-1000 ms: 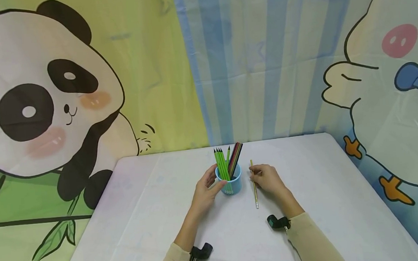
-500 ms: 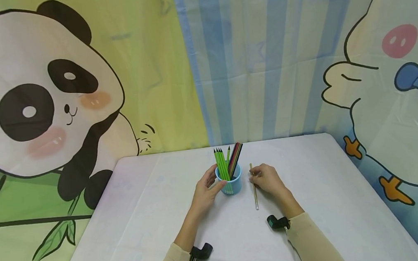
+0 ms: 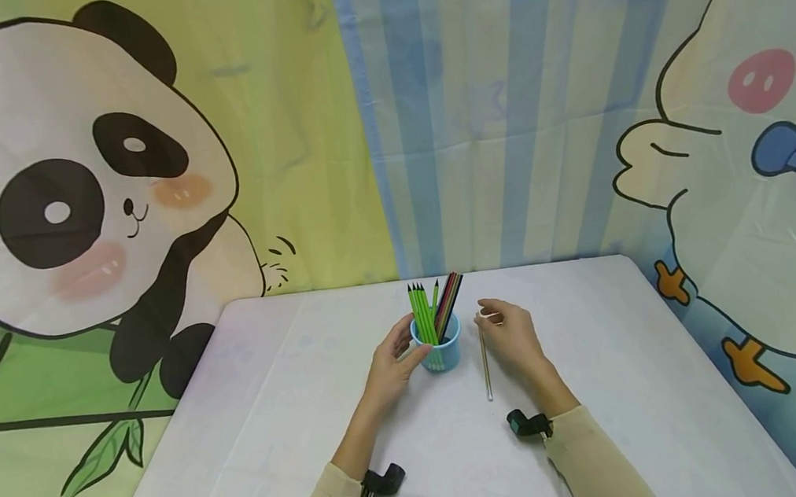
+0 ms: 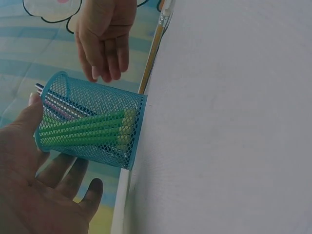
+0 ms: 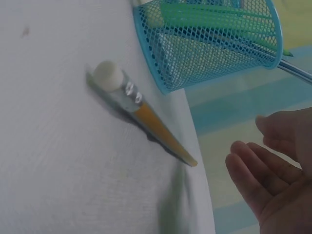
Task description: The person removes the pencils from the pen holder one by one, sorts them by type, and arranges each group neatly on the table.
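A light blue mesh pencil cup (image 3: pixel 443 353) stands upright on the white table. It holds several green pencils (image 4: pixel 85 132) and a bunch of darker ones (image 3: pixel 450 305). My left hand (image 3: pixel 390 367) holds the cup from its left side, the thumb at the rim and the fingers around the far side. Right of the cup, a yellow pencil (image 3: pixel 486 367) lies on the tabletop, its white eraser (image 5: pixel 108 76) towards me. Over its far end is my right hand (image 3: pixel 512 337), thumb and fingers apart; in the right wrist view that hand (image 5: pixel 280 168) grips nothing.
The white tabletop (image 3: pixel 300 431) stretches to both sides and in front of the cup. Behind it hangs a curtain (image 3: pixel 472 116) with a panda and a white bird printed on it. A small black camera (image 3: pixel 383 483) sits on each wrist.
My right hand pinched the yellow pencil earlier; its fingers have now parted and let go. The pencil slid slightly towards me. My left hand and the cup stay put.
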Demonstrator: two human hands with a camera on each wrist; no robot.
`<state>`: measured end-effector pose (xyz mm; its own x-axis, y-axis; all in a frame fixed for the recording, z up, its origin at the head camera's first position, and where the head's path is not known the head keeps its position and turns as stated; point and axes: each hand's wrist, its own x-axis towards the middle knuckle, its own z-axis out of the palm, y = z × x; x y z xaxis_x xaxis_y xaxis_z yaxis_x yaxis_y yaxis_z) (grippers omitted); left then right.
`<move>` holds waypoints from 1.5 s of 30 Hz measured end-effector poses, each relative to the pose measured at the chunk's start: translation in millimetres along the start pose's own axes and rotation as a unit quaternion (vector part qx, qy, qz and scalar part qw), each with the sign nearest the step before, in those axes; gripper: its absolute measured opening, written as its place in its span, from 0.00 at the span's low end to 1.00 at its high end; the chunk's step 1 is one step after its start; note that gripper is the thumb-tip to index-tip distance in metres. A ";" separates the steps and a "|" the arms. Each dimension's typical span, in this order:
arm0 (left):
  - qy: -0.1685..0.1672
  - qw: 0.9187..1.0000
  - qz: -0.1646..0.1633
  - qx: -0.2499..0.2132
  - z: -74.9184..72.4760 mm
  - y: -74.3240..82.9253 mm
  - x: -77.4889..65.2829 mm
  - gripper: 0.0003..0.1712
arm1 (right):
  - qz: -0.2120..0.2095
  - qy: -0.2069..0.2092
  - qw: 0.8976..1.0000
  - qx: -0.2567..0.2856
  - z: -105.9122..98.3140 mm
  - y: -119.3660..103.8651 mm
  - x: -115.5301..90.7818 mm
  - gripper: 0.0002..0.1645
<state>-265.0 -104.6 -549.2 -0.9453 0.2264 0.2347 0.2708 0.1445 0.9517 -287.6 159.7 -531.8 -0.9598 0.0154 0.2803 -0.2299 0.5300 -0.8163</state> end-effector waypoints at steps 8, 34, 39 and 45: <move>0.001 1.000 0.000 0.003 0.0 1.6 -1.4 0.41 | -0.075 0.092 0.986 0.116 -2.4 -15.2 3.0 0.20; 0.004 1.000 0.008 0.004 0.7 3.3 -1.3 0.41 | -0.159 0.059 0.960 0.225 1.3 -74.8 -12.1 0.18; 0.005 1.000 0.003 0.008 0.3 2.4 -1.7 0.40 | -0.134 0.037 0.968 0.207 1.4 -77.0 -14.3 0.19; 0.002 1.000 0.005 0.009 0.4 2.8 -1.6 0.40 | -0.101 0.012 0.975 0.197 2.8 -79.2 -16.9 0.19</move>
<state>-262.7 -104.2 -547.0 -0.9436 0.2235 0.2444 0.2828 0.1597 0.9458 -253.6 115.1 -473.3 -0.8859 -0.0328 0.4628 -0.4618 0.1581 -0.8728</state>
